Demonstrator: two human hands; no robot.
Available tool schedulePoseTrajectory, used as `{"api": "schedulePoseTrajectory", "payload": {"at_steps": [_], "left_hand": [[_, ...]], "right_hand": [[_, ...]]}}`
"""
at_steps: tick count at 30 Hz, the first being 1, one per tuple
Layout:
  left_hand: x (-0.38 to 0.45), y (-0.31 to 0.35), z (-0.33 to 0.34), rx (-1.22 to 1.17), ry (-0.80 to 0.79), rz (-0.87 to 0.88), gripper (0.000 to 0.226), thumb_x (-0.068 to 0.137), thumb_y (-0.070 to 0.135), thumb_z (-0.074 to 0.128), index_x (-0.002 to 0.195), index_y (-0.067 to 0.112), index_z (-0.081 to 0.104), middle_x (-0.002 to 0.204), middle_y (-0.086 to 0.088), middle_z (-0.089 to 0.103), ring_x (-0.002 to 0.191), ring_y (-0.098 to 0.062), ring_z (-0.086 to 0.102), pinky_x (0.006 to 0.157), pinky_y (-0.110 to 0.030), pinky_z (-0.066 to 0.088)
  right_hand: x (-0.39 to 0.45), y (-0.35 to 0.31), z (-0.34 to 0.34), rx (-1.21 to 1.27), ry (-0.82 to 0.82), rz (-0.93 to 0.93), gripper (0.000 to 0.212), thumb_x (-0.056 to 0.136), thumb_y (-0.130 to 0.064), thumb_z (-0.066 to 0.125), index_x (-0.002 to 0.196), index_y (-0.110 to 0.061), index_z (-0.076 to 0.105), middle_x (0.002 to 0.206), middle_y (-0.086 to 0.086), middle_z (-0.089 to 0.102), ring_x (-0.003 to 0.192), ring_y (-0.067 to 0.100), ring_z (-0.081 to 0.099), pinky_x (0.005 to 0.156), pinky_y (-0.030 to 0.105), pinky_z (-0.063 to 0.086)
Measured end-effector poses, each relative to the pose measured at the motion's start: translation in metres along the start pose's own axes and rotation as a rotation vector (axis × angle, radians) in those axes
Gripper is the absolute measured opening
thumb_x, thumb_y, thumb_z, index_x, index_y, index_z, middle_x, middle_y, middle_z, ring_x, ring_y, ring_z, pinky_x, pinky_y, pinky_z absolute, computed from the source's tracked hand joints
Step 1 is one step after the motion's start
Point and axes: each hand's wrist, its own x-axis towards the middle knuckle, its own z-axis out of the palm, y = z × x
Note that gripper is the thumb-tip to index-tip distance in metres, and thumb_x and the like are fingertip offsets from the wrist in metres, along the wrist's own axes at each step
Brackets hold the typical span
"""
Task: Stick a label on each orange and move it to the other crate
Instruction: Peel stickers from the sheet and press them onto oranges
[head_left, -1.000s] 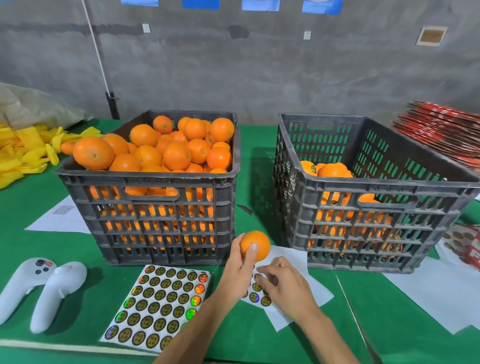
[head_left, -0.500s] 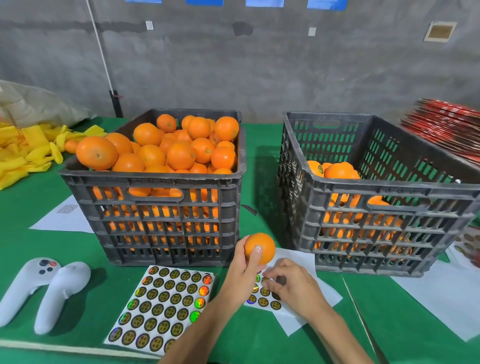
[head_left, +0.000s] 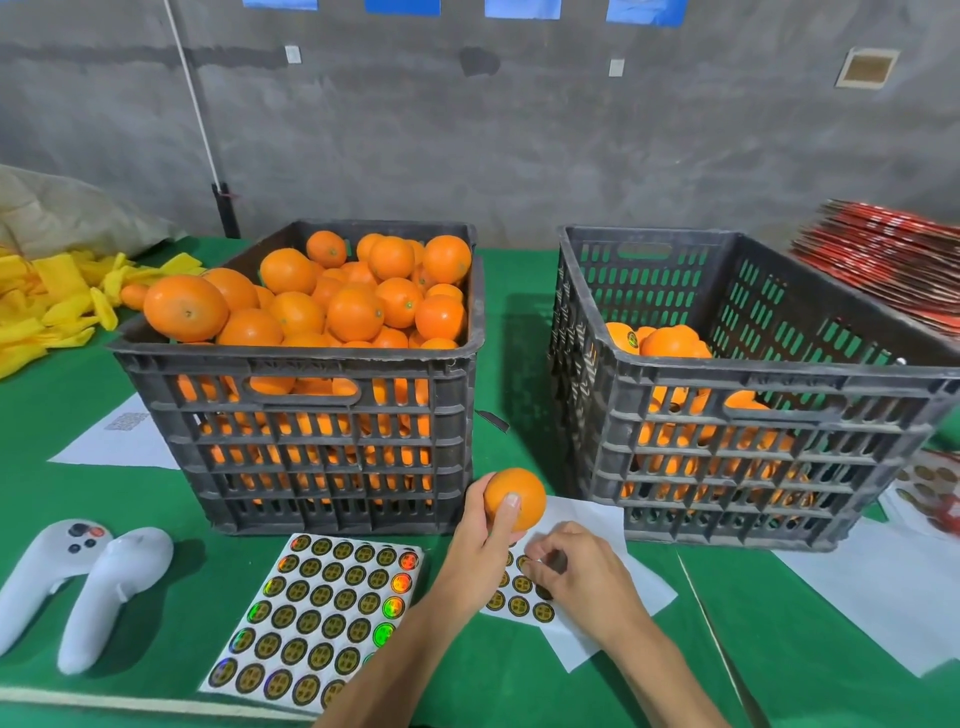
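My left hand (head_left: 480, 540) grips an orange (head_left: 519, 493) just above the table, in front of the gap between the two crates. My right hand (head_left: 576, 577) lies on a partly used label sheet (head_left: 519, 603), its curled fingertips pinching at a round label. The left dark crate (head_left: 311, 364) is heaped with oranges. The right dark crate (head_left: 779, 374) is about half full of oranges, one showing a label. A full sheet of round holographic labels (head_left: 322, 618) lies in front of the left crate.
Two white game controllers (head_left: 83, 577) lie at the near left. White paper sheets (head_left: 883, 582) lie on the green table at right and left. Yellow foam nets (head_left: 47, 306) are piled at far left, a red stack (head_left: 893, 260) at far right.
The orange in my left hand has stayed almost in place. My right hand's fingers have curled tighter over the labels on the small sheet.
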Motion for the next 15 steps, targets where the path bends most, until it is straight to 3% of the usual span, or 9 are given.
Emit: {"api": "schedulePoseTrajectory", "payload": {"at_steps": [5, 15], "left_hand": [[-0.001, 0.001, -0.001, -0.011, -0.009, -0.009, 0.082, 0.08, 0.092, 0.04, 0.148, 0.046, 0.032, 0.139, 0.01, 0.053, 0.102, -0.008, 0.075, 0.112, -0.048, 0.045], [0.001, 0.0, -0.001, -0.027, -0.007, -0.019, 0.072, 0.082, 0.09, 0.041, 0.143, 0.052, 0.035, 0.138, 0.013, 0.052, 0.103, -0.008, 0.074, 0.112, -0.049, 0.045]], "right_hand": [[0.012, -0.003, -0.008, 0.046, -0.112, 0.124, 0.014, 0.085, -0.037, 0.079, 0.087, -0.028, 0.069, 0.09, -0.013, 0.068, 0.086, 0.003, 0.062, 0.08, 0.03, 0.054], [0.026, -0.004, -0.013, 0.188, -0.254, 0.242, 0.019, 0.075, -0.03, 0.086, 0.084, -0.021, 0.072, 0.085, -0.007, 0.074, 0.085, 0.011, 0.071, 0.086, 0.039, 0.058]]}}
